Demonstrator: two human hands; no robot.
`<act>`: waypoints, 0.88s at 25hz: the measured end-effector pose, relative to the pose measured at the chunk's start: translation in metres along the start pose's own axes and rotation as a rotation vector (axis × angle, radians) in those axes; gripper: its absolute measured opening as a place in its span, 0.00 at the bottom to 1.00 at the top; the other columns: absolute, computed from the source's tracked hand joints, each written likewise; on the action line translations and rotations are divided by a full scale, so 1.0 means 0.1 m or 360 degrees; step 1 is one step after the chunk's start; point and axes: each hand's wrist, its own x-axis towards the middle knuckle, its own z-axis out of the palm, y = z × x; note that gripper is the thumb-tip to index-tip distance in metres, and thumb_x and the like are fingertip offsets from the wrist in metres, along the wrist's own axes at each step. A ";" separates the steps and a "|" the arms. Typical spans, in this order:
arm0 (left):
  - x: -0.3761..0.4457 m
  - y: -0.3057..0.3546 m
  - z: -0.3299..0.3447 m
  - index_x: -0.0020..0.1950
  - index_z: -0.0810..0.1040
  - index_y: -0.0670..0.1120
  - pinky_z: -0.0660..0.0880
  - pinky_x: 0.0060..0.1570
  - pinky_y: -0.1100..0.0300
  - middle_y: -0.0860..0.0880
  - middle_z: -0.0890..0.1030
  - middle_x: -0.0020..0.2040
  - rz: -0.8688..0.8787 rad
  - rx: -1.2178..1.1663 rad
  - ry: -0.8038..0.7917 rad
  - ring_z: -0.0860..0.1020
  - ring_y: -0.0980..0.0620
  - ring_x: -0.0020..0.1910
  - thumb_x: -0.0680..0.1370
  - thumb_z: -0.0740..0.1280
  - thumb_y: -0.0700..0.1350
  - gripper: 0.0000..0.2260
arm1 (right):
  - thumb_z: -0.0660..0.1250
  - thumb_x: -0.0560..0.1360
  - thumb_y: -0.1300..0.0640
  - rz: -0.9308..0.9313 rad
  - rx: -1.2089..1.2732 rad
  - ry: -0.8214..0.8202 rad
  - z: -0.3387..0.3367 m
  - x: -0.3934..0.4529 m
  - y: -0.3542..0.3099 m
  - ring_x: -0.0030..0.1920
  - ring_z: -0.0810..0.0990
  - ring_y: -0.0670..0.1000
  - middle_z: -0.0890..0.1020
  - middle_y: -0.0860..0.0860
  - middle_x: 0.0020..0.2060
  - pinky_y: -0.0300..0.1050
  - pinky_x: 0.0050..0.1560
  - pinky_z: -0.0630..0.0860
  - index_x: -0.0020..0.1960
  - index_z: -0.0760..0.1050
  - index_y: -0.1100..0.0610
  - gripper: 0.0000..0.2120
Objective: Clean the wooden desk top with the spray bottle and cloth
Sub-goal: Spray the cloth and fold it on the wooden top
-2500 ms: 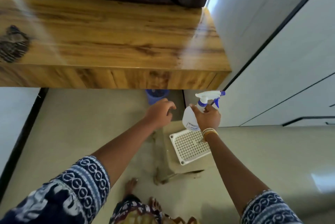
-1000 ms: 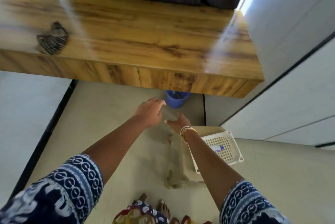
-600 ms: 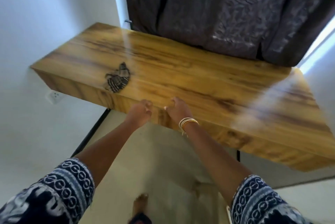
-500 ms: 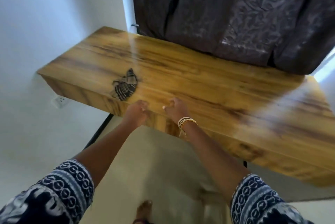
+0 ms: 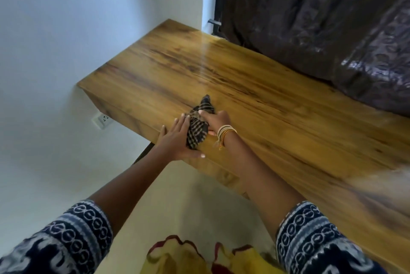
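A dark striped cloth lies bunched near the front edge of the wooden desk top. My left hand rests against the cloth's left side with straight fingers, its thumb stretched along the desk's front edge. My right hand, with bangles at the wrist, holds the cloth's right side, index finger over it and thumb beside it. The spray bottle is out of view.
A dark patterned curtain hangs along the back of the desk. A white wall closes off the desk's left end, with a wall socket below the desk. Pale floor lies under my arms.
The spray bottle was set down in a white basket on the floor. Both hands then rose to the desk and closed in on the striped cloth, which they were short of half a second ago.
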 end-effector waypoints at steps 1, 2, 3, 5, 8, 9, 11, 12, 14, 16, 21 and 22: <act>-0.01 0.01 0.01 0.78 0.32 0.47 0.42 0.74 0.37 0.47 0.36 0.80 0.0002 0.0034 0.0020 0.39 0.46 0.79 0.63 0.67 0.75 0.62 | 0.74 0.69 0.41 0.0003 -0.0072 -0.0005 0.05 0.02 -0.03 0.53 0.81 0.55 0.80 0.55 0.56 0.54 0.55 0.81 0.60 0.72 0.63 0.31; -0.01 0.01 0.02 0.78 0.32 0.47 0.42 0.75 0.37 0.47 0.36 0.80 -0.0012 0.0070 0.0046 0.39 0.46 0.79 0.63 0.67 0.75 0.62 | 0.74 0.69 0.41 -0.0009 -0.0151 -0.0010 0.12 0.02 -0.06 0.55 0.80 0.56 0.79 0.55 0.55 0.54 0.57 0.79 0.59 0.72 0.63 0.31; -0.02 0.01 0.03 0.78 0.32 0.47 0.40 0.74 0.36 0.47 0.36 0.80 -0.0023 0.0111 0.0065 0.39 0.46 0.79 0.63 0.66 0.76 0.62 | 0.74 0.69 0.42 -0.0027 -0.0208 0.0001 0.19 0.01 -0.07 0.56 0.79 0.57 0.79 0.55 0.57 0.54 0.58 0.78 0.62 0.72 0.63 0.32; -0.04 0.01 0.02 0.78 0.33 0.47 0.36 0.71 0.35 0.47 0.36 0.80 -0.0032 0.0211 0.0091 0.39 0.46 0.79 0.63 0.64 0.77 0.61 | 0.74 0.69 0.43 -0.0033 -0.0252 0.0042 0.28 0.00 -0.07 0.57 0.80 0.57 0.80 0.56 0.58 0.51 0.56 0.78 0.63 0.73 0.64 0.32; -0.11 0.06 0.02 0.80 0.38 0.48 0.32 0.69 0.34 0.47 0.39 0.80 0.0034 0.0280 0.0226 0.40 0.45 0.79 0.66 0.63 0.75 0.56 | 0.77 0.65 0.48 0.0034 0.0113 0.0077 0.19 -0.11 0.02 0.49 0.83 0.55 0.84 0.56 0.49 0.51 0.52 0.81 0.50 0.80 0.61 0.21; -0.14 0.12 0.03 0.80 0.41 0.49 0.33 0.69 0.34 0.47 0.41 0.81 0.0092 0.0211 0.0299 0.40 0.45 0.79 0.68 0.64 0.73 0.53 | 0.78 0.65 0.51 0.0082 0.0343 0.0038 0.08 -0.17 0.08 0.47 0.84 0.56 0.85 0.56 0.47 0.52 0.51 0.81 0.47 0.81 0.60 0.16; -0.23 0.30 0.05 0.80 0.51 0.49 0.36 0.72 0.35 0.47 0.48 0.81 0.0236 -0.0060 0.0434 0.44 0.46 0.79 0.71 0.67 0.65 0.44 | 0.76 0.68 0.58 0.0177 0.0760 -0.0157 -0.19 -0.34 0.25 0.49 0.84 0.60 0.84 0.61 0.49 0.55 0.49 0.81 0.50 0.81 0.62 0.13; -0.27 0.42 0.07 0.78 0.56 0.48 0.40 0.74 0.36 0.47 0.52 0.80 0.0302 -0.0208 0.0476 0.47 0.47 0.79 0.72 0.68 0.61 0.40 | 0.75 0.69 0.59 0.0183 0.0857 -0.0268 -0.34 -0.44 0.35 0.51 0.83 0.62 0.83 0.62 0.52 0.57 0.50 0.81 0.54 0.80 0.63 0.16; -0.38 0.69 0.12 0.74 0.64 0.48 0.55 0.74 0.40 0.48 0.61 0.77 0.0408 -0.0513 0.0424 0.59 0.45 0.76 0.71 0.68 0.56 0.34 | 0.71 0.70 0.59 0.0178 0.1002 -0.0413 -0.67 -0.66 0.59 0.54 0.81 0.63 0.81 0.63 0.55 0.60 0.56 0.77 0.58 0.79 0.63 0.18; -0.55 1.00 0.25 0.70 0.69 0.50 0.71 0.65 0.45 0.48 0.70 0.70 0.0480 -0.0820 0.0312 0.71 0.46 0.67 0.67 0.65 0.57 0.31 | 0.66 0.72 0.58 0.0192 0.1192 -0.0499 -1.01 -0.90 0.88 0.51 0.80 0.62 0.81 0.62 0.51 0.59 0.56 0.75 0.54 0.79 0.63 0.13; -1.19 1.99 0.76 0.63 0.78 0.47 0.78 0.58 0.50 0.47 0.81 0.59 0.0425 -0.1295 0.0136 0.79 0.50 0.58 0.69 0.63 0.52 0.24 | 0.62 0.74 0.58 0.0144 0.1475 -0.0295 -1.78 -1.73 1.72 0.52 0.80 0.61 0.81 0.62 0.53 0.58 0.54 0.78 0.56 0.77 0.63 0.14; -1.34 2.23 0.89 0.61 0.78 0.47 0.78 0.57 0.50 0.48 0.81 0.57 0.0368 -0.1413 0.0111 0.79 0.50 0.57 0.71 0.66 0.49 0.19 | 0.62 0.74 0.58 0.0139 0.1508 -0.0252 -1.93 -1.95 1.92 0.53 0.80 0.62 0.80 0.62 0.54 0.57 0.56 0.78 0.58 0.77 0.64 0.16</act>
